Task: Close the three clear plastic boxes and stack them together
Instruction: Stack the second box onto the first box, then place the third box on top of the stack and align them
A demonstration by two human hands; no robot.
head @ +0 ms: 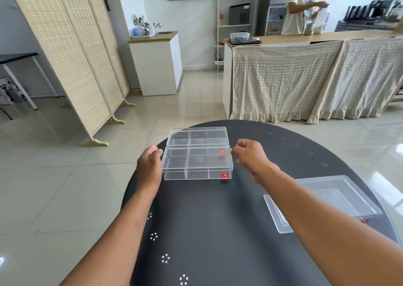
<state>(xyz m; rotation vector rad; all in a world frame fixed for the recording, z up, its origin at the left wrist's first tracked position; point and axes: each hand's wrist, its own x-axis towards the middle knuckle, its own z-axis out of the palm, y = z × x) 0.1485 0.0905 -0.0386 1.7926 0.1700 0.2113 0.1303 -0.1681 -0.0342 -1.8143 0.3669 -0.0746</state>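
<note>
Two closed clear plastic boxes with red stickers lie side by side on the black round table (218,231): the front box (197,169) and the middle box (196,151) just behind it. A further clear divided piece (197,135) sits tilted behind them; I cannot tell whether it is a raised lid or a separate box. My left hand (150,166) presses against the left ends of the two boxes. My right hand (250,155) has curled fingertips touching the middle box's right end. Another clear box (331,198) lies at the table's right, my right forearm crossing its near corner.
The table edge curves close by the boxes' left side, above the tiled floor. A woven folding screen (72,57) stands at the left, a cloth-draped counter (305,78) at the back right, with a person (303,9) behind it.
</note>
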